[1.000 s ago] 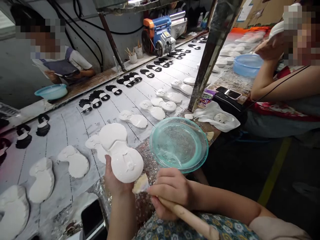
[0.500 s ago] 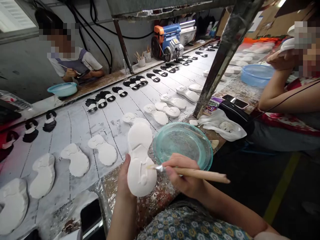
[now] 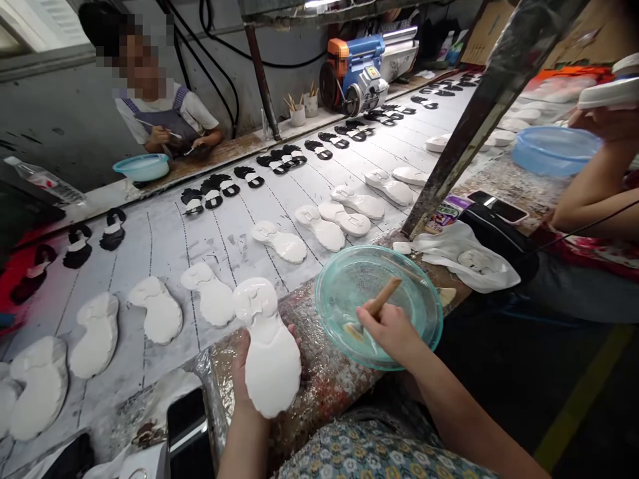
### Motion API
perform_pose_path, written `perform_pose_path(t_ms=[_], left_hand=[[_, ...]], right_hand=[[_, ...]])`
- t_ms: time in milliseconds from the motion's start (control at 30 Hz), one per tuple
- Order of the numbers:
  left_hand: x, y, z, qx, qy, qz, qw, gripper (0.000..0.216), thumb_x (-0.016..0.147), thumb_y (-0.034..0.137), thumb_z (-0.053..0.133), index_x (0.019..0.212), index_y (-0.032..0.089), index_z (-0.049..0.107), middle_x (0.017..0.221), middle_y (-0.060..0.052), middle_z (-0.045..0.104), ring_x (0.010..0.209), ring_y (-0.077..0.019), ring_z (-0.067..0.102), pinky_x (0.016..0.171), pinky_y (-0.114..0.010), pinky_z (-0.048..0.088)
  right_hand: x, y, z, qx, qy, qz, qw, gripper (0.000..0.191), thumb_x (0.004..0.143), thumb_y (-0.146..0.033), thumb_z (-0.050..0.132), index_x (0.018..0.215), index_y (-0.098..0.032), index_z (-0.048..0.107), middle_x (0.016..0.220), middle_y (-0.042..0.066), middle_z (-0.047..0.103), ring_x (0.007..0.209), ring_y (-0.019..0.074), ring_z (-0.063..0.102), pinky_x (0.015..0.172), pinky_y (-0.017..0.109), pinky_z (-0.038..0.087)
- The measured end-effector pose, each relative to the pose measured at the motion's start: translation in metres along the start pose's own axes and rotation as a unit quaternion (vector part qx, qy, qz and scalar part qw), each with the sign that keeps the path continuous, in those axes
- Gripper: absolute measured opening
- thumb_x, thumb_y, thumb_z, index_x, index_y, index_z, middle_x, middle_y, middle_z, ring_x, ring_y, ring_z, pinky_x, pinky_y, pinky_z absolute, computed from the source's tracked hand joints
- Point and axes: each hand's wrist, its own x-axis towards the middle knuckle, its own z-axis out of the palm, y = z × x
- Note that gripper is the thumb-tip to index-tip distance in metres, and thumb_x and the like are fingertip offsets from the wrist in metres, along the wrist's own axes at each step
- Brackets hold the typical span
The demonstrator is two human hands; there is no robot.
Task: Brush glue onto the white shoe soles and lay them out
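Observation:
My left hand (image 3: 243,372) grips a white shoe sole (image 3: 273,362) from beneath, tilted up above the table edge; its surface looks glossy. In my right hand (image 3: 392,332) is a brush (image 3: 384,296) with a wooden handle, its pale bristles pointing down inside a teal basin (image 3: 324,319). The basin holds what looks like a clear liquid and stands at the table edge, right of the sole. More white soles, such as one sole (image 3: 210,293) just behind my left hand, lie on the white belt (image 3: 164,259).
Black shoe parts (image 3: 249,176) line the belt's far side. A metal post (image 3: 464,120) slants up beyond the basin. A phone (image 3: 190,426) lies at lower left, a plastic bag (image 3: 464,256) at right. One co-worker (image 3: 164,113) sits across; another's arm (image 3: 594,179) shows at right.
My right hand has moved the brush from the sole's surface to inside the basin. The sole in my left hand has turned end for end and dropped slightly lower.

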Motion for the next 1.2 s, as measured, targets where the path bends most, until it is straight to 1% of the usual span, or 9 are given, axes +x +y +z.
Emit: perform_pose_path(t_ms=[200, 300, 433, 500, 633, 800, 933, 1100, 1200], left_hand=[[0.011, -0.01, 0.028, -0.021, 0.064, 0.08, 0.995, 0.049, 0.082, 0.059, 0.056, 0.107, 0.019, 0.07, 0.101, -0.011, 0.074, 0.098, -0.0297, 0.067, 0.086, -0.044, 0.053], [0.019, -0.02, 0.05, -0.021, 0.072, 0.145, 0.987, 0.047, 0.079, 0.056, 0.063, 0.108, 0.019, 0.07, 0.104, -0.01, 0.073, 0.099, -0.0292, 0.067, 0.088, -0.042, 0.052], [0.023, -0.031, 0.071, 0.007, 0.073, 0.225, 0.972, 0.049, 0.078, 0.052, 0.067, 0.111, 0.017, 0.069, 0.107, -0.012, 0.072, 0.102, -0.0295, 0.066, 0.088, -0.04, 0.052], [0.022, -0.03, 0.076, -0.006, 0.075, 0.221, 0.972, 0.049, 0.079, 0.053, 0.065, 0.111, 0.017, 0.069, 0.105, -0.011, 0.073, 0.101, -0.0279, 0.066, 0.088, -0.038, 0.052], [0.018, -0.016, 0.078, -0.038, 0.084, 0.131, 0.987, 0.062, 0.083, 0.063, 0.052, 0.109, 0.01, 0.069, 0.098, -0.013, 0.074, 0.085, -0.0258, 0.069, 0.079, -0.036, 0.054], [0.02, 0.002, 0.085, -0.064, 0.112, 0.143, 0.981, 0.064, 0.089, 0.062, 0.038, 0.102, 0.007, 0.069, 0.09, -0.014, 0.074, 0.078, -0.024, 0.07, 0.074, -0.035, 0.055], [0.023, 0.012, 0.086, -0.048, 0.133, 0.136, 0.981, 0.062, 0.089, 0.06, 0.041, 0.107, 0.006, 0.067, 0.089, -0.015, 0.073, 0.076, -0.0282, 0.07, 0.069, -0.041, 0.055], [0.028, 0.022, 0.084, -0.038, 0.137, 0.15, 0.978, 0.059, 0.09, 0.058, 0.04, 0.106, 0.008, 0.067, 0.088, -0.015, 0.074, 0.076, -0.0282, 0.07, 0.07, -0.042, 0.056], [0.026, 0.027, 0.087, -0.027, 0.122, 0.131, 0.984, 0.059, 0.091, 0.058, 0.037, 0.104, 0.009, 0.067, 0.088, -0.016, 0.074, 0.075, -0.0306, 0.071, 0.066, -0.045, 0.057]], right_hand=[[-0.008, -0.009, -0.005, 0.11, -0.06, -0.064, 0.99, 0.035, 0.089, -0.039, 0.05, 0.064, -0.017, 0.06, 0.039, -0.003, 0.052, 0.034, 0.0105, 0.044, 0.036, 0.022, 0.037], [-0.018, -0.028, 0.005, 0.162, -0.019, -0.136, 0.977, 0.037, 0.095, -0.038, 0.038, 0.077, -0.016, 0.062, 0.045, -0.002, 0.057, 0.038, 0.0113, 0.051, 0.038, 0.021, 0.043], [-0.03, -0.06, 0.024, 0.177, 0.032, -0.26, 0.949, 0.022, 0.093, -0.028, 0.047, 0.09, -0.017, 0.065, 0.064, 0.002, 0.068, 0.057, 0.0136, 0.063, 0.054, 0.024, 0.053], [-0.037, -0.07, 0.033, 0.171, 0.03, -0.334, 0.927, 0.013, 0.088, -0.022, 0.054, 0.091, -0.018, 0.066, 0.07, 0.003, 0.07, 0.061, 0.0143, 0.063, 0.059, 0.025, 0.054], [-0.045, -0.075, 0.044, 0.184, 0.02, -0.505, 0.843, 0.019, 0.077, -0.014, 0.055, 0.093, -0.018, 0.064, 0.058, -0.001, 0.063, 0.045, 0.0114, 0.05, 0.046, 0.023, 0.046], [-0.042, -0.069, 0.05, 0.127, 0.075, -0.463, 0.874, 0.02, 0.082, -0.008, 0.053, 0.097, -0.016, 0.063, 0.073, 0.005, 0.066, 0.063, 0.0152, 0.06, 0.058, 0.027, 0.05], [-0.048, -0.065, 0.058, 0.139, 0.056, -0.574, 0.805, 0.023, 0.076, -0.009, 0.051, 0.095, -0.016, 0.061, 0.055, -0.002, 0.055, 0.043, 0.0116, 0.044, 0.045, 0.025, 0.042], [-0.053, -0.069, 0.054, 0.096, 0.094, -0.496, 0.858, 0.02, 0.078, -0.007, 0.052, 0.094, -0.016, 0.06, 0.062, 0.002, 0.063, 0.052, 0.0143, 0.052, 0.05, 0.026, 0.046], [-0.057, -0.07, 0.055, 0.126, 0.077, -0.549, 0.823, 0.016, 0.077, -0.01, 0.051, 0.09, -0.017, 0.059, 0.055, -0.001, 0.059, 0.043, 0.0113, 0.044, 0.043, 0.022, 0.041]])
